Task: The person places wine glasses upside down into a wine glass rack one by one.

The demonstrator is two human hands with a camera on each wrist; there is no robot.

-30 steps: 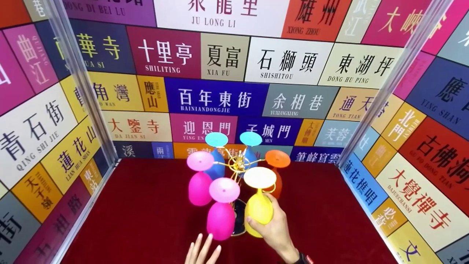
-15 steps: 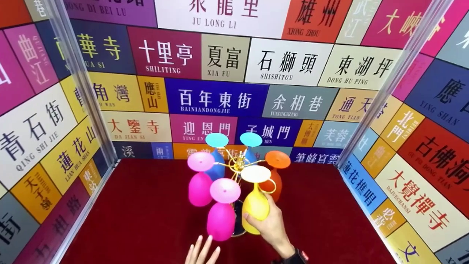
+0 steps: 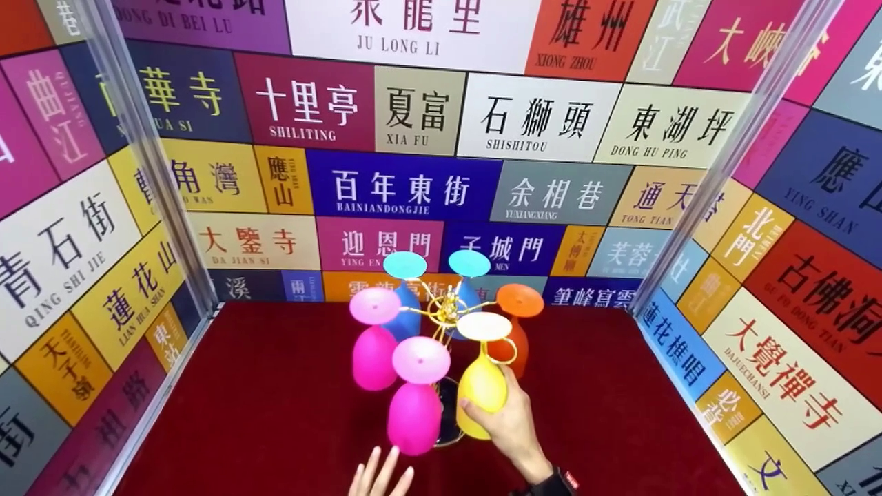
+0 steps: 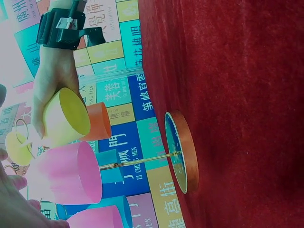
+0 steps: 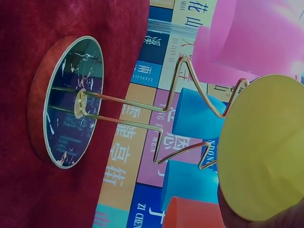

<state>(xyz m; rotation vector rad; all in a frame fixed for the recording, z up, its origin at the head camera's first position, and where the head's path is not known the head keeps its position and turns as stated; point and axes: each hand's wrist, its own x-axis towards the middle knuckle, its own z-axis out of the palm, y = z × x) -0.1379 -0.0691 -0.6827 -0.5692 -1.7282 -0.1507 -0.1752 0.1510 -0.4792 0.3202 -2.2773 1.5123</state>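
My right hand point(image 3: 506, 420) grips the bowl of a yellow goblet point(image 3: 482, 393), held upside down with its foot on top. The goblet's stem is right at a gold ring point(image 3: 503, 351) of a wire glass rack point(image 3: 448, 310). My left hand point(image 3: 379, 472), fingers extended, is just below and in front of the nearer pink goblet point(image 3: 415, 417); in the left wrist view its fingers lie beside that goblet. The rack's round dark base point(image 5: 76, 128) shows in the right wrist view, where the yellow goblet's mouth hides part of the wire frame.
Upside down around the rack hang another pink goblet point(image 3: 374, 358), two blue goblets point(image 3: 406, 313) and an orange goblet point(image 3: 520, 303). The rack stands on a dark red cloth point(image 3: 275, 399). Walls with coloured name panels point(image 3: 406, 182) enclose the back and sides.
The yellow goblet, in my right hand, has shifted slightly left, and more of the gold ring shows to its right. My left hand has stayed nearly still.
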